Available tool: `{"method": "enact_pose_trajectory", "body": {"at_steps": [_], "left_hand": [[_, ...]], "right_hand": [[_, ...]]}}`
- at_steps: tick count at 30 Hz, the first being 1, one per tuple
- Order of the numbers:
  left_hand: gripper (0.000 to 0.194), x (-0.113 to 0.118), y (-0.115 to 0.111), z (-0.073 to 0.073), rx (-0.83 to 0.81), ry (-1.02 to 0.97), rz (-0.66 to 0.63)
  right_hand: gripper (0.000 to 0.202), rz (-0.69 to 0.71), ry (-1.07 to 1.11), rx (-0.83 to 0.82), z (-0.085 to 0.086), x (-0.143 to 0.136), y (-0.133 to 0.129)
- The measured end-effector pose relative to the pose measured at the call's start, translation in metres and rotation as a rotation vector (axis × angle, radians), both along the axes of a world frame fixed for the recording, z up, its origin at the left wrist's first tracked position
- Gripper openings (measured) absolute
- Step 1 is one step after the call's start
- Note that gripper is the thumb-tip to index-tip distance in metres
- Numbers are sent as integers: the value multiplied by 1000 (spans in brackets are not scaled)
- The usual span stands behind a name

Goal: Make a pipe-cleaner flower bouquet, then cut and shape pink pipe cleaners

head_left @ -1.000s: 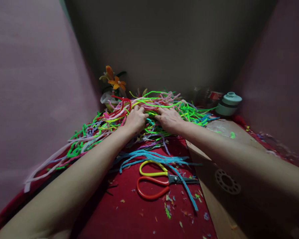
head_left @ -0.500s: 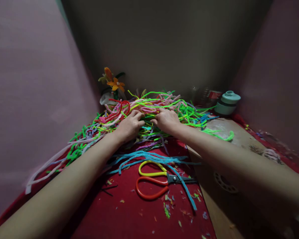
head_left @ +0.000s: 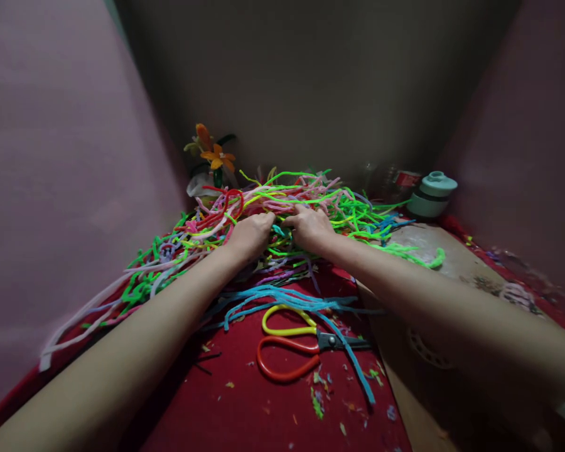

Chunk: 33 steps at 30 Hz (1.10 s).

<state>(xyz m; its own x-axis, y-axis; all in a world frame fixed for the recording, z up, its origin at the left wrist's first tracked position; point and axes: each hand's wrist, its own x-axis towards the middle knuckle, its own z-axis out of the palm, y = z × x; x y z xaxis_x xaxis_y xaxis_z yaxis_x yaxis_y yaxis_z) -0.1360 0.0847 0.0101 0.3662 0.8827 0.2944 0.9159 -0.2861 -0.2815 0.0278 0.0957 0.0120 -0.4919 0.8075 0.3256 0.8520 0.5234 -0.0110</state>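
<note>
From the head camera, two bare hands reach forward into a tangled heap of chenille stems [head_left: 353,213] in neon green, pink, red, yellow and purple. The left hand [head_left: 252,237] has its fingers curled down at the near side of the heap; whether they grip a stem cannot be told. The right hand [head_left: 313,229] is just beside it, fingers bent and reaching among the strands, with any hold hidden. Having the hands so close, one on each side of a small gap, probably lets them work the same patch of tangle.

Nearer the wearer, a loose bundle of blue chenille stems [head_left: 273,292] lies apart from the hands on a red cloth [head_left: 235,414], perhaps kept apart by colour. Below it rest scissors [head_left: 330,340] with one yellow and one red handle, one blue stem crossing their blades; lying there, they seem within easy reach while leaving both hands free. Fuzzy scraps [head_left: 317,405] dot the cloth. Behind the heap at left stands an orange flower [head_left: 217,156]; at right, a pale teal lidded container [head_left: 439,184].
</note>
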Motion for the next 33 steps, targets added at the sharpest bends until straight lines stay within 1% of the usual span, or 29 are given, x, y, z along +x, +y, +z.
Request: {"method": "enact_pose_trajectory", "body": {"at_steps": [3, 5, 10, 12, 13, 15, 17, 19, 22, 25, 27, 29, 33], "left_hand": [[21, 5, 5, 2, -36, 11, 32], [20, 5, 7, 3, -57, 23, 30], [25, 3, 3, 1, -31, 21, 26], [26, -1, 0, 1, -16, -32, 8], [24, -4, -2, 3, -18, -87, -12], [19, -12, -5, 7, -53, -266, -66], [15, -21, -9, 14, -124, -497, -121], [16, -29, -14, 21, -214, -742, -158], [21, -38, -20, 29, -308, -1124, -150], [25, -43, -22, 29, -310, -1463, -158], [27, -45, -20, 25, -329, -1597, -183], [27, -45, -18, 21, -349, -1684, -188], [21, -42, -16, 16, -307, -1789, -207]], "right_hand": [[28, 18, -64, -57, 1, 1, -1], [25, 26, -95, -55, 3, 1, -2], [28, 34, -136, -48, 7, 3, -6], [28, 24, -122, -61, 10, 5, -8], [28, 21, -111, -69, 11, 7, -8], [27, 34, -93, -86, 13, 11, -8], [26, 47, -75, -99, 14, 13, -7], [26, 47, -70, -109, 13, 15, -6], [27, 55, -91, -96, 9, 15, -4], [27, 98, -94, -48, 4, 15, -3], [27, 103, -87, -46, 2, 15, -4], [27, 89, -69, -63, 3, 13, -6], [30, 74, 27, 13, 12, 2, -21]]}}
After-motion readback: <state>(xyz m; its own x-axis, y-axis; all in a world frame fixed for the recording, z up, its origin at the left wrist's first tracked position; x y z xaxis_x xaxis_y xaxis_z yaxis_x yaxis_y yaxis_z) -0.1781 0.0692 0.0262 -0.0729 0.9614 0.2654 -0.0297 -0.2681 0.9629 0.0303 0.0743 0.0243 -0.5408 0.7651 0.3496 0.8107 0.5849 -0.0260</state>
